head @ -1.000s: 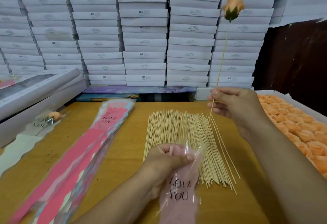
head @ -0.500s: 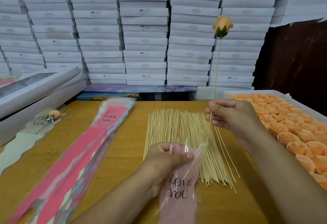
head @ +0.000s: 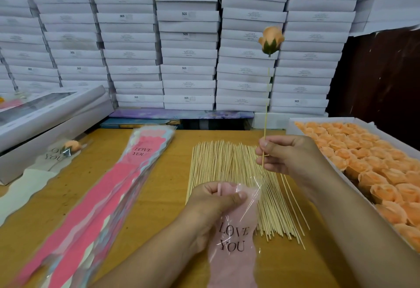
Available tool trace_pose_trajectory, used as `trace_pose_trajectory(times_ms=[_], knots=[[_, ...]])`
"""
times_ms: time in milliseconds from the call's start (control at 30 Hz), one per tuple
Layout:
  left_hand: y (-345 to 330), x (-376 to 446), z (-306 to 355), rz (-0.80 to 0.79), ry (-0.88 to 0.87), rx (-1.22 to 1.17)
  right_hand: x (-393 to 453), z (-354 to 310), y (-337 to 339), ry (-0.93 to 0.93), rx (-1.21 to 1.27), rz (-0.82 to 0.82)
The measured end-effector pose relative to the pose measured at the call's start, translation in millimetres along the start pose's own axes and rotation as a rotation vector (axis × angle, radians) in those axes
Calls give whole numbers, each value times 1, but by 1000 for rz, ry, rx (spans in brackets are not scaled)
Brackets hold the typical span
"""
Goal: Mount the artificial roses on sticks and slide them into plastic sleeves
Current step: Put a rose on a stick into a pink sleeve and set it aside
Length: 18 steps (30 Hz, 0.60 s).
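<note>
My right hand (head: 285, 154) pinches a thin wooden stick (head: 266, 115) held upright, with an orange artificial rose (head: 271, 39) on its top end. The stick's lower end points down at the mouth of a pink plastic sleeve (head: 234, 237) printed LOVE YOU. My left hand (head: 214, 201) grips that sleeve at its top edge, above the table. Under both hands lies a pile of bare wooden sticks (head: 229, 171). A white box (head: 293, 126) at the right holds several orange rose heads (head: 368, 162).
A stack of pink sleeves (head: 109, 194) lies diagonally on the wooden table (head: 163, 196) at the left. One sleeved rose (head: 71, 145) rests by a long white box (head: 52, 117) at far left. White cartons (head: 188, 37) are stacked behind the table.
My right hand has lowered the stick and rose and brought them leftward, toward the sleeve's mouth. My left hand has kept the sleeve in place.
</note>
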State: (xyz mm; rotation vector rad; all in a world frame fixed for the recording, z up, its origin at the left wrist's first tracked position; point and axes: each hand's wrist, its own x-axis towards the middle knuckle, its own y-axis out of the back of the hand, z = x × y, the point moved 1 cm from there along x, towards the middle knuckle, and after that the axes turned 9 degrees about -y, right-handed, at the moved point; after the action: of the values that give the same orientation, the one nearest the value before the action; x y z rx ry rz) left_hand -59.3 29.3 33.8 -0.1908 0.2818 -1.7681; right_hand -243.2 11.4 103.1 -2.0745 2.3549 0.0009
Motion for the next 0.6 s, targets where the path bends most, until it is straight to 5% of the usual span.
trace_pose_trajectory(times_ms=[600], knots=[[-3, -3, 5, 4, -2, -32, -2, 30, -14, -152, -7, -157]])
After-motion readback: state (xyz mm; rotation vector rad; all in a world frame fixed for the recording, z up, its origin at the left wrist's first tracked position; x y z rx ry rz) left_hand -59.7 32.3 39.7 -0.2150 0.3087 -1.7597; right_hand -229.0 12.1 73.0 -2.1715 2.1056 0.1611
